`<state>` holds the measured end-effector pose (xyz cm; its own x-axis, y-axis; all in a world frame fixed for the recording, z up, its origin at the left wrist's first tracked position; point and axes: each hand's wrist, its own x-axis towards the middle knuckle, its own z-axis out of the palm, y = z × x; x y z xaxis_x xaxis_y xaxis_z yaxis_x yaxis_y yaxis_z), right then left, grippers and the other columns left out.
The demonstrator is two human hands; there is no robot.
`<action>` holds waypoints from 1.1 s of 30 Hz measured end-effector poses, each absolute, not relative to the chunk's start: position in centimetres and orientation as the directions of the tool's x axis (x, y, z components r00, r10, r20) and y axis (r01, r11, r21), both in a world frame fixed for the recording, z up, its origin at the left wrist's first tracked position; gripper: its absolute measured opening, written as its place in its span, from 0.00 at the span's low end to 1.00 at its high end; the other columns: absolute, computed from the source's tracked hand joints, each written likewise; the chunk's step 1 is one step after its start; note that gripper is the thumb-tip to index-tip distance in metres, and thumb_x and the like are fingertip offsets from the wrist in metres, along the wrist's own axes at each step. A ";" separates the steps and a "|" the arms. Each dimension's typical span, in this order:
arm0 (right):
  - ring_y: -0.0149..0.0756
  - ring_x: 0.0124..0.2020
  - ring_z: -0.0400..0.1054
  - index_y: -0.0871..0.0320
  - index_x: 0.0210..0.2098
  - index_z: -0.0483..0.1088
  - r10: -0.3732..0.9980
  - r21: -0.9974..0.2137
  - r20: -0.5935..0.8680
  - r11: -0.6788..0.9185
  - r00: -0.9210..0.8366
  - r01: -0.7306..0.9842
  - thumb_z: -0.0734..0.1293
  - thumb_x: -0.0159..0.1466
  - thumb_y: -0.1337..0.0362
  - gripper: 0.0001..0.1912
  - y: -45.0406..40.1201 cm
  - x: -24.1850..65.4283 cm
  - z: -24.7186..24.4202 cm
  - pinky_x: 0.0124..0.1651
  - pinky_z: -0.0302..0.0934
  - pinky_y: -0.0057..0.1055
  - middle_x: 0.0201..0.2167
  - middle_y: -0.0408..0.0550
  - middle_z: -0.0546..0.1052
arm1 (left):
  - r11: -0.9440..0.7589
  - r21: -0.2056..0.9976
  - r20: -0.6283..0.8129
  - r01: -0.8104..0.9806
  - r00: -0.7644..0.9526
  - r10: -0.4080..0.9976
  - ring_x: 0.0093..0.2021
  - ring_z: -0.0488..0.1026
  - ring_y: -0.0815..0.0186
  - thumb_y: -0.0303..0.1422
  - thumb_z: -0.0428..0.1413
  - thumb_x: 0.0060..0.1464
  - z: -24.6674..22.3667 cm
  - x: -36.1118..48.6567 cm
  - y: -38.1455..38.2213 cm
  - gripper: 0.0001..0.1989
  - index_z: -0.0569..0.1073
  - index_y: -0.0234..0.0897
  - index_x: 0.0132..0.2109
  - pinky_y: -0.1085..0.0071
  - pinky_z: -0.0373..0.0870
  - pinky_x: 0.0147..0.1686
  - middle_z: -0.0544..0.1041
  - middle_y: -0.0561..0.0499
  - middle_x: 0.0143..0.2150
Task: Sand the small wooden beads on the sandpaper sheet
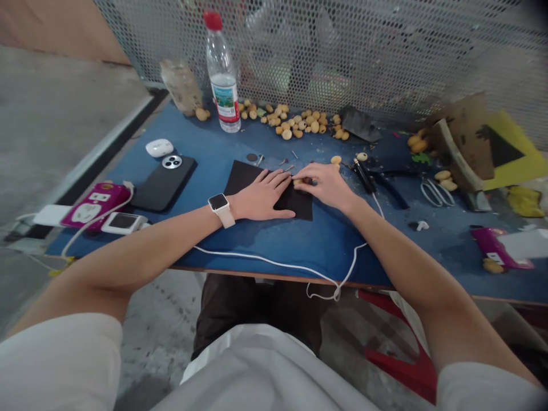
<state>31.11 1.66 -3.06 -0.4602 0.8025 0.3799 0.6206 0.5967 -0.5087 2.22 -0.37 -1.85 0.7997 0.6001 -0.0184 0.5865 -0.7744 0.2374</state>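
A flat, black, rectangular sheet (242,178) lies on the blue tabletop (265,242) beneath the palm-down left hand (268,198), which is released with fingers extended, while the right hand (327,184) bends its fingers over the sheet's far right corner, its grasp impossible to tell.

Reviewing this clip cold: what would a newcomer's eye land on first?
Probably the red-capped bottle, standing at the back of the blue table, just left of a long scatter of tan balls. Next, the hands at the middle: the left hand spread over a black sheet, the right hand with bent fingers at its right side.
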 end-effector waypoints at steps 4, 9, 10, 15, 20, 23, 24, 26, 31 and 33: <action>0.56 0.50 0.85 0.48 0.52 0.91 0.815 -0.499 0.403 0.577 -0.417 0.646 0.79 0.78 0.53 0.10 2.0 31.3 -3.0 0.63 0.79 0.59 0.48 0.54 0.91 | -0.784 0.223 0.015 0.579 0.802 0.597 0.94 0.50 0.31 0.73 0.46 0.80 -1.7 2.2 -0.6 0.61 0.55 0.20 0.91 0.35 0.42 0.92 0.54 0.24 0.94; 0.58 0.58 0.85 0.45 0.52 0.92 0.763 -0.476 0.366 0.645 -0.533 0.597 0.79 0.79 0.54 0.08 2.2 31.4 -3.0 0.69 0.76 0.60 0.55 0.53 0.93 | -0.789 0.228 0.016 0.571 0.808 0.590 0.94 0.52 0.31 0.74 0.46 0.79 -1.8 2.2 -0.6 0.62 0.55 0.21 0.92 0.37 0.42 0.92 0.55 0.24 0.94; 0.58 0.57 0.85 0.46 0.52 0.92 0.773 -0.480 0.366 0.633 -0.518 0.607 0.78 0.79 0.53 0.09 2.2 31.4 -2.9 0.68 0.76 0.60 0.55 0.53 0.93 | -0.788 0.229 0.012 0.572 0.808 0.590 0.94 0.51 0.31 0.74 0.46 0.79 -1.8 2.2 -0.5 0.63 0.55 0.21 0.92 0.37 0.42 0.92 0.54 0.24 0.94; 0.54 0.51 0.85 0.47 0.53 0.92 0.764 -0.463 0.376 0.645 -0.525 0.608 0.78 0.79 0.53 0.10 2.0 31.4 -3.0 0.64 0.76 0.56 0.53 0.52 0.93 | -0.789 0.219 0.013 0.574 0.807 0.590 0.94 0.50 0.30 0.73 0.46 0.80 -1.8 2.2 -0.3 0.61 0.55 0.21 0.92 0.35 0.42 0.92 0.53 0.23 0.94; 0.55 0.50 0.84 0.49 0.52 0.91 0.789 -0.465 0.387 0.614 -0.478 0.637 0.78 0.78 0.53 0.10 2.0 31.4 -2.9 0.63 0.76 0.57 0.49 0.53 0.92 | -0.792 0.220 0.014 0.569 0.810 0.586 0.94 0.50 0.30 0.73 0.46 0.80 -2.0 2.1 -0.3 0.62 0.55 0.20 0.92 0.34 0.42 0.92 0.54 0.23 0.94; 0.57 0.52 0.84 0.49 0.51 0.91 0.772 -0.473 0.398 0.635 -0.495 0.610 0.78 0.77 0.55 0.09 2.0 31.3 -2.7 0.64 0.76 0.58 0.50 0.54 0.92 | -0.789 0.221 0.017 0.573 0.807 0.590 0.94 0.50 0.30 0.73 0.45 0.80 -1.9 2.2 -0.4 0.62 0.55 0.20 0.92 0.33 0.42 0.92 0.54 0.23 0.94; 0.56 0.51 0.84 0.48 0.51 0.92 0.763 -0.483 0.385 0.646 -0.519 0.591 0.79 0.76 0.55 0.09 1.9 31.3 -2.7 0.63 0.77 0.58 0.51 0.53 0.93 | -0.789 0.222 0.011 0.572 0.808 0.589 0.94 0.50 0.30 0.73 0.45 0.80 -1.8 2.2 -0.4 0.62 0.55 0.20 0.92 0.34 0.42 0.92 0.54 0.23 0.94; 0.54 0.49 0.84 0.47 0.51 0.92 0.763 -0.507 0.362 0.643 -0.535 0.574 0.79 0.76 0.53 0.10 1.9 31.2 -2.7 0.61 0.79 0.57 0.51 0.51 0.93 | -0.789 0.223 -0.008 0.572 0.811 0.585 0.94 0.49 0.31 0.73 0.46 0.80 -1.6 2.3 -0.5 0.63 0.54 0.18 0.92 0.35 0.41 0.92 0.53 0.22 0.94; 0.54 0.49 0.84 0.49 0.51 0.93 0.799 -0.509 0.390 0.601 -0.458 0.616 0.77 0.79 0.50 0.14 2.2 31.0 -2.9 0.61 0.79 0.57 0.49 0.54 0.93 | -0.783 0.226 -0.013 0.580 0.805 0.593 0.95 0.48 0.31 0.74 0.44 0.79 -1.5 2.3 -0.4 0.64 0.53 0.17 0.92 0.34 0.42 0.92 0.51 0.23 0.94; 0.53 0.47 0.83 0.48 0.52 0.92 0.791 -0.504 0.363 0.611 -0.492 0.611 0.77 0.79 0.50 0.13 2.2 30.9 -2.9 0.60 0.78 0.57 0.48 0.53 0.92 | -0.787 0.229 -0.002 0.574 0.808 0.589 0.95 0.48 0.31 0.75 0.43 0.79 -1.6 2.2 -0.4 0.64 0.53 0.18 0.92 0.34 0.43 0.92 0.52 0.23 0.94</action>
<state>30.94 2.23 -2.95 -0.4920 0.7911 0.3634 0.6107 0.6111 -0.5036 2.23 -0.39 -1.63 0.8083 0.5888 -0.0017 0.5735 -0.7866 0.2287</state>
